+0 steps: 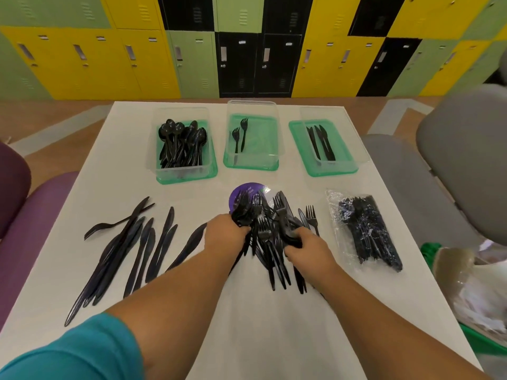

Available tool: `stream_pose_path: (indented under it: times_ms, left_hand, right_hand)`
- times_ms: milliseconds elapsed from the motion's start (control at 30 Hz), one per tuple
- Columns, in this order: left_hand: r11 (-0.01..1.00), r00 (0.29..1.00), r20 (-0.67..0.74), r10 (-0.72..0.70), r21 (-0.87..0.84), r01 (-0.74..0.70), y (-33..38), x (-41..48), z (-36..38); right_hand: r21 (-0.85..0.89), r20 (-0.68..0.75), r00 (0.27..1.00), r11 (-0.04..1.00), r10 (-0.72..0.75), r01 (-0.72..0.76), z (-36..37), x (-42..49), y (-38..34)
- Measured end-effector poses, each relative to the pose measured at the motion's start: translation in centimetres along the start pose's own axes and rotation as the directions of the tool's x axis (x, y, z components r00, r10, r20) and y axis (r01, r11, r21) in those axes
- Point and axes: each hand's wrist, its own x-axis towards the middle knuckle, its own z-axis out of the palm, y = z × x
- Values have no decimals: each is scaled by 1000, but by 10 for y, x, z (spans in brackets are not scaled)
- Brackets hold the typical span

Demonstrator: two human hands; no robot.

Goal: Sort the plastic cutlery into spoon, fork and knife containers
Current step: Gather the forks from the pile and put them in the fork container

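On the middle of the table (247, 338), the left hand (226, 229) curls round a bunch of forks (245, 209), its fingertips hidden under them. The right hand (307, 246) grips dark pieces from the mixed pile (270, 256); which kind cannot be told. The spoon container (186, 175), fork container (252, 161) and knife container (333, 168) line the far edge. The pile half covers a purple disc (247, 189).

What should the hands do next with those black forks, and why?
Probably lift the left hand and carry its bunch of forks to the middle container, which holds just two forks; the right hand grips more in the mixed pile.
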Motion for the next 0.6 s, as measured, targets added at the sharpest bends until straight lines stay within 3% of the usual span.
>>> stream_pose_path:
  times_ms: [367, 600]
  left_hand:
    - [999, 1000, -27, -4, -36, 3, -1, 5, 6]
    - [995, 998, 26, -63, -74, 64, 0, 7, 4]
  right_hand:
    - [-299, -59, 998, 953, 23, -40, 28, 10, -14]
    - [-94, -60, 998, 995, 19, -25, 17, 6, -3]
